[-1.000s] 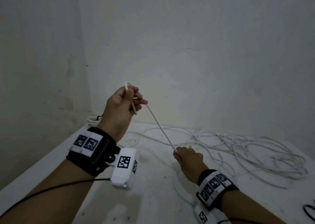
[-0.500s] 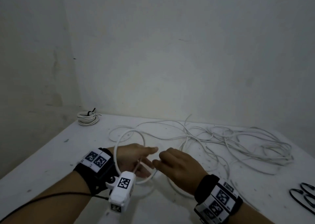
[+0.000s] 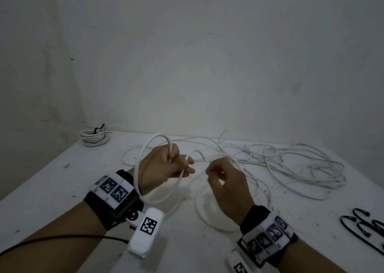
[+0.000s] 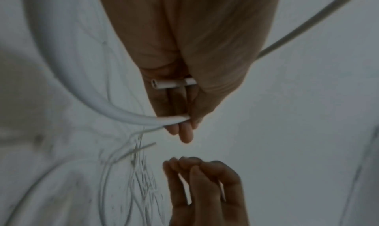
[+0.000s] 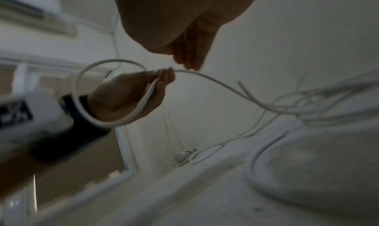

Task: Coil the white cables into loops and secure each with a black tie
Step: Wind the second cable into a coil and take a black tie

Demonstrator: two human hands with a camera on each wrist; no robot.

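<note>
The left hand is raised above the counter, its fingers curled round a white cable, which it holds in one loop. That loop stands roughly upright, arching over the hand and dropping below the wrist; the cable's cut end lies across the palm, its long axis crosswise to the fingers. From the loop the cable runs right, past the right hand, to the tangle of loose cable spread over the counter behind and to the right of the hands.

The right hand hovers just beside the loop with fingers loosely bent, thumb and forefinger close together; whether they pinch a strand cannot be told, since the wrist views are blurred.

Far left of the loop, at the counter's back corner, lies a coiled bundle bound by a black tie. Black ties lie at the right edge, partly cut off.
</note>
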